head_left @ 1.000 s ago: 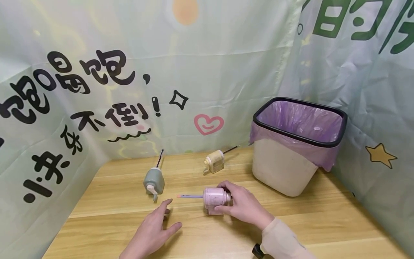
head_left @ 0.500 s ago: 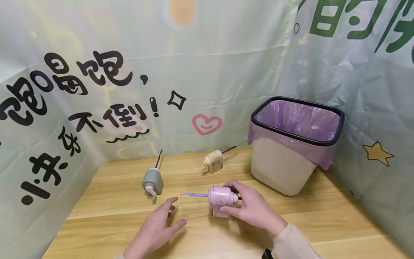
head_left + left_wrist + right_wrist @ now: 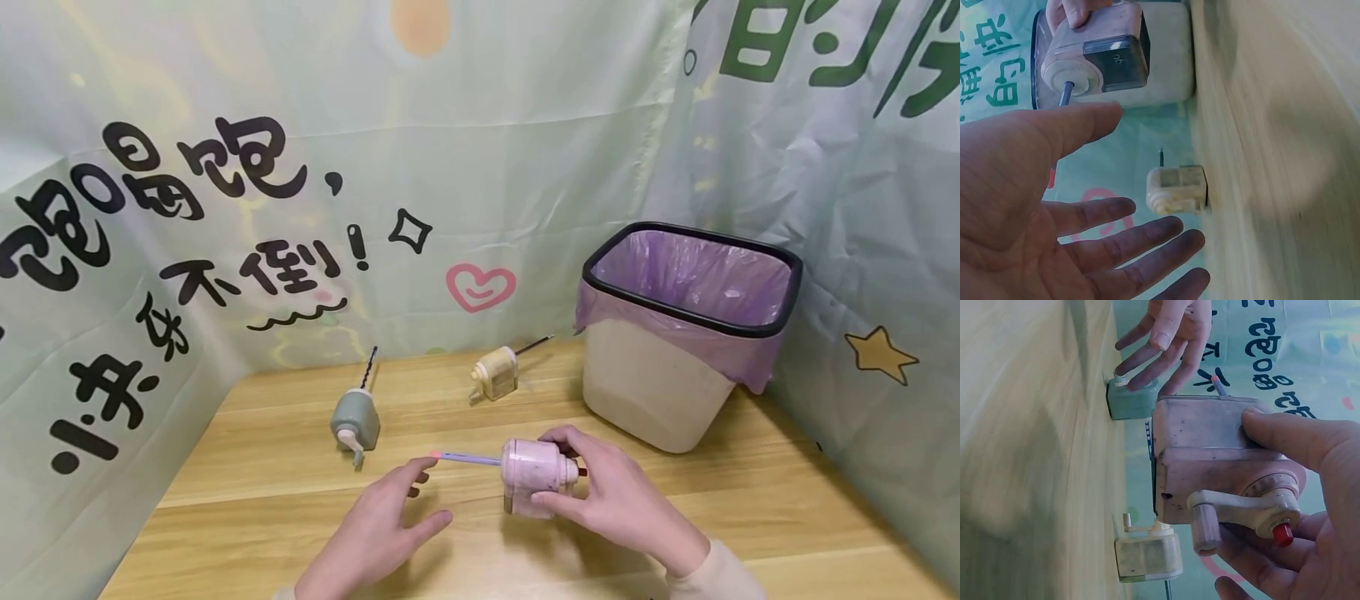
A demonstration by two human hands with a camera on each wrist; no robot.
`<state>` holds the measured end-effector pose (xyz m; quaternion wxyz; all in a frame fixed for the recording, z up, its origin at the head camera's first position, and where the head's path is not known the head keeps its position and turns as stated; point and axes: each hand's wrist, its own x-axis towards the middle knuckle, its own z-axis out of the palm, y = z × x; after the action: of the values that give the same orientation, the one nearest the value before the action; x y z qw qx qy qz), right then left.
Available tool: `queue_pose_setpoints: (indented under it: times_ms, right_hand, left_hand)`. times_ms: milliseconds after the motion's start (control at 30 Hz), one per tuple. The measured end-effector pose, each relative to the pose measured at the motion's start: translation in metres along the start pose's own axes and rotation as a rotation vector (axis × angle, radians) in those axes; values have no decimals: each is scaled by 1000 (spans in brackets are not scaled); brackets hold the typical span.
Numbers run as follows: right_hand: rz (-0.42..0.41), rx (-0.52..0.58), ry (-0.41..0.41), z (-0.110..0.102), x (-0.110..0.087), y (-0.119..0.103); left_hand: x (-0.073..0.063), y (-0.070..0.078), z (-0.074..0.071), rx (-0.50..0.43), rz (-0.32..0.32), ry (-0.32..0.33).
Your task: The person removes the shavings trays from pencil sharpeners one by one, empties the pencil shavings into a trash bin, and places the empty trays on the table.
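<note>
Pink sharpener (image 3: 528,468) is gripped by the right hand (image 3: 618,500); the left hand (image 3: 375,525) reaches forward, fingers apart, holding nothing.

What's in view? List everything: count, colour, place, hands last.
Table: 1, wood-toned, foreground.
Cloth backdrop: count unclear, pale green, printed, behind table.
Bin: 1, whitish, black-rimmed, table's right.
Liner: 1, purple, in bin.
Left sharpener: 1, grey-green, on table.
Back sharpener: 1, yellowish, on table.
Front sharpener: 1, pink, held.
Pencils: 3, front violet, left and back dark, one per sharpener.
Red stub: 1, red, at front sharpener's crank.
Left hand: 1, by violet pencil's tip.
Right hand: 1, gripping front sharpener.
Sleeves: 2, pale, at wrists.
</note>
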<state>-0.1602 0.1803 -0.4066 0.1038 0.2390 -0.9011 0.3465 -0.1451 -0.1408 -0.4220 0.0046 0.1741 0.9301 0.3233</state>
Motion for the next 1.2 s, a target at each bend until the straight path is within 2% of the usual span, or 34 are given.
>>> queue_pose_setpoints:
  times_ms: [200, 333, 733, 967, 1200]
  right_hand:
    - [-8, -2, 22, -1, -6, 3]
    - [-11, -9, 33, 0, -4, 4]
    - [-21, 24, 5, -1, 8, -2]
    - [-22, 27, -4, -1, 14, -5]
    - [-43, 18, 7, -1, 16, -8]
  left_hand:
    - [8, 2, 6, -33, 114, 6]
    - [15, 3, 12, -68, 159, 8]
    - [32, 10, 23, -149, 127, 20]
    - [37, 12, 26, -227, 160, 23]
    - [41, 13, 28, -331, 155, 14]
